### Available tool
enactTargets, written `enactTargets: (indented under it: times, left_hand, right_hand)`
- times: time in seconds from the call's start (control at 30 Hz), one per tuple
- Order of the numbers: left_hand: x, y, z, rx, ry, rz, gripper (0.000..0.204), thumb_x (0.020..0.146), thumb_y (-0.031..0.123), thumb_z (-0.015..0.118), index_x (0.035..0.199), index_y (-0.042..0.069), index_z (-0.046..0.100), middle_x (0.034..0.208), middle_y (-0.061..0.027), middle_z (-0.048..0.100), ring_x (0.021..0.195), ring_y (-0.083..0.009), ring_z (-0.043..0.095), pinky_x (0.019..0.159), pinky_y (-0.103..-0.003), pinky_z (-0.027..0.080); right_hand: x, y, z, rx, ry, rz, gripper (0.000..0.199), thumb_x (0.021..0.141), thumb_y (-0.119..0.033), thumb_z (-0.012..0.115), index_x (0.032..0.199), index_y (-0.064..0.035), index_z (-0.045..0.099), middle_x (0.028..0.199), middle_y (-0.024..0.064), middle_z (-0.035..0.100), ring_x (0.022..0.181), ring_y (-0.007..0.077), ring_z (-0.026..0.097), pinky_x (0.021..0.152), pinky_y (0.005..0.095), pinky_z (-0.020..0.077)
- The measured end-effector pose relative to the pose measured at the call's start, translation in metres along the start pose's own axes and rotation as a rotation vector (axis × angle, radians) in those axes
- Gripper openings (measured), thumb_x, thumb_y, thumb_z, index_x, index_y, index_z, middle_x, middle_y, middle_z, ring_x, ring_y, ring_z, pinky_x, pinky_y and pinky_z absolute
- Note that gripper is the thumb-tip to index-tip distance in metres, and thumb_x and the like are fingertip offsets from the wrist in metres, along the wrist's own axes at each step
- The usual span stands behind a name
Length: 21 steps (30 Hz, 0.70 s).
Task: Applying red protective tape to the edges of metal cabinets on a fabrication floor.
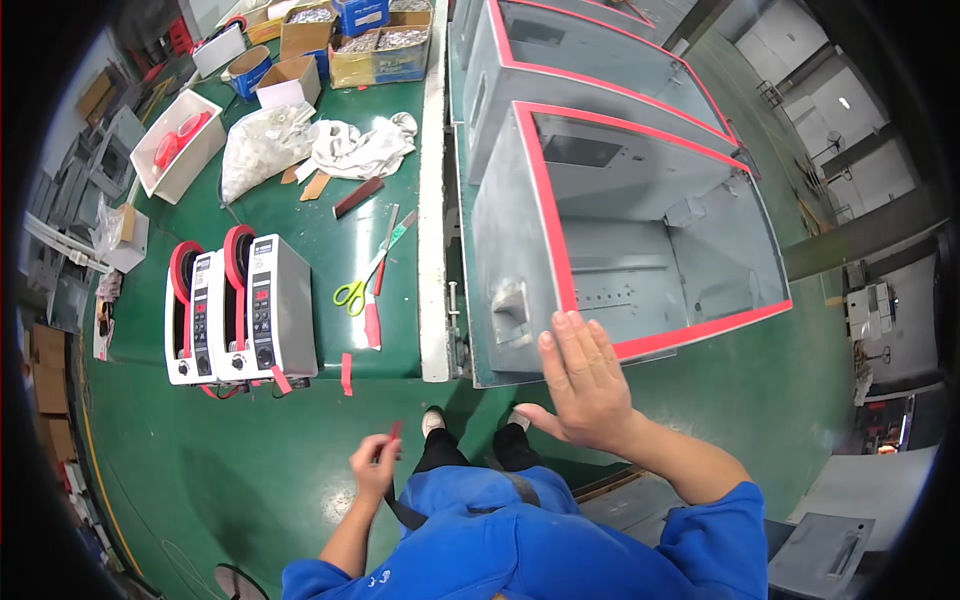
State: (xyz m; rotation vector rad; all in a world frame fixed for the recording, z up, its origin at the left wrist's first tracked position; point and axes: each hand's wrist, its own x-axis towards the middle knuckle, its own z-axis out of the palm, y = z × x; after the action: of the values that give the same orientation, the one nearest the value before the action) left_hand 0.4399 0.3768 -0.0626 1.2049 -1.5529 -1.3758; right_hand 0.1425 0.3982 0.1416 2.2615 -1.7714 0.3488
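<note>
My right hand lies with fingers stretched against the near left corner of a grey metal cabinet. Red tape runs along the rim of the cabinet's open face, and my fingertips touch it at that corner. In front of my body, my left hand pinches a short piece of red tape. Two white tape dispensers with red rolls stand at the bench's near left. Red tape strips hang from the bench edge beside them.
On the green bench lie green-handled scissors, a red-handled knife, a white cloth and a bag of white parts. A white bin holds red rolls. More taped cabinets stand behind the near one.
</note>
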Motion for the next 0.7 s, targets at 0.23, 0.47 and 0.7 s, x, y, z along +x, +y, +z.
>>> enactTargets:
  times: [0.23, 0.47, 0.7]
  left_hand:
    - [-0.004, 0.090, 0.128, -0.159, -0.308, 0.070, 0.005, 0.078, 0.000, 0.060, 0.082, -0.002, 0.057, 0.065, -0.0038, 0.057, 0.057, -0.0087, 0.056, 0.051, -0.022, 0.045]
    - [-0.052, 0.127, 0.262, -0.067, -0.446, 0.248, 0.014, 0.075, -0.001, 0.062, 0.089, -0.002, 0.059, 0.076, -0.0100, 0.063, 0.063, -0.0141, 0.060, 0.056, -0.024, 0.048]
    - [-0.091, 0.177, 0.415, -0.017, -0.693, 0.301, 0.028, 0.076, 0.005, 0.064, 0.103, 0.002, 0.060, 0.080, -0.0109, 0.064, 0.061, -0.0144, 0.061, 0.055, -0.024, 0.048]
  right_hand:
    - [-0.039, 0.001, -0.004, -0.006, 0.030, -0.053, 0.063, 0.070, -0.027, 0.060, 0.120, 0.0077, 0.042, 0.129, 0.0250, 0.037, 0.122, 0.0362, 0.035, 0.104, 0.0442, 0.0241]
    - [-0.206, 0.066, -0.028, 0.654, 0.110, 0.158, 0.023, 0.072, -0.014, 0.060, 0.092, -0.0029, 0.056, 0.094, 0.0108, 0.053, 0.089, 0.0253, 0.055, 0.074, 0.0328, 0.0466]
    - [-0.337, 0.169, -0.086, 0.472, 0.083, 0.426, 0.012, 0.071, -0.007, 0.062, 0.083, -0.0066, 0.060, 0.075, 0.0062, 0.051, 0.067, 0.0203, 0.055, 0.056, 0.0290, 0.0465]
